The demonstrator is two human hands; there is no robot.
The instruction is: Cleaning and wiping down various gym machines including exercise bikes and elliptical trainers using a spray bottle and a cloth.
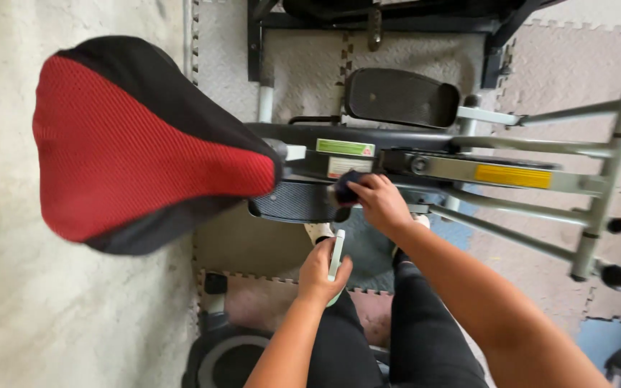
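The right hand sits near the middle of the view, its fingers curled round a small dark round knob on the black frame of the exercise machine — a closed grip, with the knob just showing at the hand's 9 o'clock. The knob lies just to the 3 o'clock side of the saddle's narrow nose and directly above a black ribbed foot pedal.

The left hand is lower, at about 7 o'clock from the right hand and well apart from it. Its fingers are wrapped round a slim white and pale green upright object, whose top sticks out above the knuckles; what it is cannot be told.

The large padded saddle with red mesh top and black edging fills the left, at 9 o'clock from both hands. A second black pedal lies at 12 o'clock from the right hand, beyond the frame. Grey metal tubes with black end caps run out to 3 o'clock, one bar carrying a yellow label. Two more labels — one green, one white — sit on the frame just above the knob. The person's legs in black trousers drop away at 6 o'clock, over interlocking foam floor mats and bare concrete floor.
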